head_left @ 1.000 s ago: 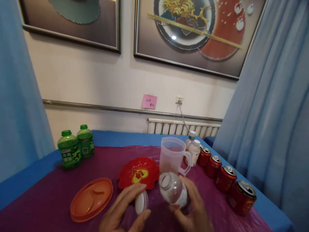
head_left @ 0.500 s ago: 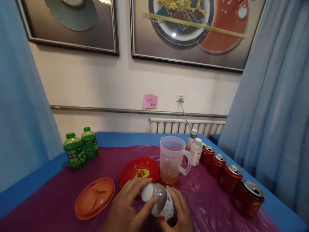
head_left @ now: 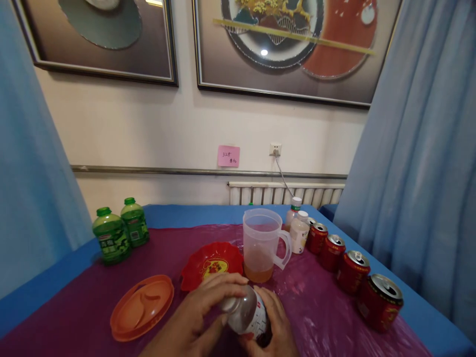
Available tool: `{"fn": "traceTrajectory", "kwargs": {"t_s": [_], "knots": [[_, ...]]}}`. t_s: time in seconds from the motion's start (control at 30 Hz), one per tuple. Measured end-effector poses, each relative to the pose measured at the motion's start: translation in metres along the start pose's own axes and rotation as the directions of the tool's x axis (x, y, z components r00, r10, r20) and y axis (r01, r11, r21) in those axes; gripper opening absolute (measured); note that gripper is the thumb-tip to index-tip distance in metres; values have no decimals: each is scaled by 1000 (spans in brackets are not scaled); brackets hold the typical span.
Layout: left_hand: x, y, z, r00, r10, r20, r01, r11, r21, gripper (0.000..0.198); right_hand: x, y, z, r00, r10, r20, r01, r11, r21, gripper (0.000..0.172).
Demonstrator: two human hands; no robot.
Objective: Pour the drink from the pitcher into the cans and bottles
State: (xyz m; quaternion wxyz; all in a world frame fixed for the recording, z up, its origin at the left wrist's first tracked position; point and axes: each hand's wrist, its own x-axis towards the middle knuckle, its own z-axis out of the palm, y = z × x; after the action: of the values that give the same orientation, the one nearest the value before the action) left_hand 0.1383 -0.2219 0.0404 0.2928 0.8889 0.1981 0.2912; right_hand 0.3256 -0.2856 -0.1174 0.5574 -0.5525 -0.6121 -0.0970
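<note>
A clear bottle (head_left: 250, 313) with a white label is tilted at the front of the table, its capped end towards the left. My left hand (head_left: 199, 315) is closed around the cap end, the fingers over its top and the thumb below. Wrapped round the labelled body is my right hand (head_left: 277, 325). Just behind the hands lie a red scalloped dish (head_left: 193, 267) and a translucent jug (head_left: 262, 243) with some amber liquid. An orange lid (head_left: 143, 307) lies left of my left hand.
Two green bottles (head_left: 110, 238) stand at the back left. Several red cans (head_left: 353, 272) line the right side, with two white-capped bottles (head_left: 299, 235) behind the jug's handle. A purple sheet (head_left: 316, 307) covers the blue table.
My left hand's fingers have moved over the bottle's cap, which now is mostly covered. My right hand keeps its hold. The view has shifted slightly.
</note>
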Motion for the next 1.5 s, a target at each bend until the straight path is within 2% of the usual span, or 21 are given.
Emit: {"fn": "traceTrajectory", "kwargs": {"t_s": [0.07,0.13,0.2,0.27,0.33,0.4,0.43,0.5,0.57,0.63,0.73,0.87,0.93,1.0,1.07,1.13,1.17,1.23,1.4,1.5], "knots": [[0,-1,11,999,31,-38,-33,998,-56,36,2,-3,-1,1000,11,-4,-10,1000,19,61],[4,2,22,990,47,-132,-53,997,-48,41,2,-4,0,1000,16,-13,-16,1000,23,61],[10,8,30,981,37,-190,-45,998,-40,36,0,-4,1,999,27,-22,-26,999,23,64],[16,13,32,984,25,-177,-46,993,-111,28,0,-3,1,999,45,-16,-45,998,41,67],[20,14,29,995,11,-103,-36,970,-241,27,1,-1,-1,999,48,22,-50,996,80,67],[23,10,28,998,-23,-60,1,936,-352,29,4,-2,-3,997,55,55,-62,990,123,67],[23,7,28,995,-64,-75,31,924,-382,34,5,-3,-4,995,66,69,-75,987,143,66],[23,-2,32,967,-183,-175,103,915,-389,44,7,-5,-3,991,112,74,-123,976,180,65],[21,-9,37,914,-297,-277,183,910,-371,46,7,-9,-2,983,168,77,-181,960,216,66],[19,-12,39,885,-340,-319,223,910,-351,42,6,-11,-1,977,206,63,-215,947,238,67],[18,-7,32,908,-312,-281,215,920,-328,35,6,-14,-1,968,242,61,-250,930,270,64],[25,-2,20,969,-212,-124,154,918,-365,30,7,-16,-2,959,272,82,-284,910,302,62],[29,-5,19,981,-187,-50,145,883,-447,30,6,-15,-2,953,286,101,-303,904,301,62],[28,-9,22,980,-197,7,169,822,-543,39,3,-14,-1,946,301,123,-325,896,302,63],[22,-12,27,977,-208,47,198,796,-573,62,0,-12,1,937,323,131,-348,887,302,66],[11,-13,32,972,-230,57,227,841,-491,82,-5,-12,2,927,352,129,-374,879,294,67],[6,-14,35,968,-246,54,245,870,-427,87,-7,-13,3,923,364,130,-386,876,289,68],[-5,-18,39,958,-281,48,281,900,-333,85,-10,-14,3,922,360,140,-386,874,295,70],[-16,-31,44,954,-277,112,298,911,-285,81,-15,-14,2,927,316,203,-369,867,335,75],[-20,-25,37,959,-277,50,281,936,-212,69,-14,-14,1,927,283,245,-357,866,351,77]]}}
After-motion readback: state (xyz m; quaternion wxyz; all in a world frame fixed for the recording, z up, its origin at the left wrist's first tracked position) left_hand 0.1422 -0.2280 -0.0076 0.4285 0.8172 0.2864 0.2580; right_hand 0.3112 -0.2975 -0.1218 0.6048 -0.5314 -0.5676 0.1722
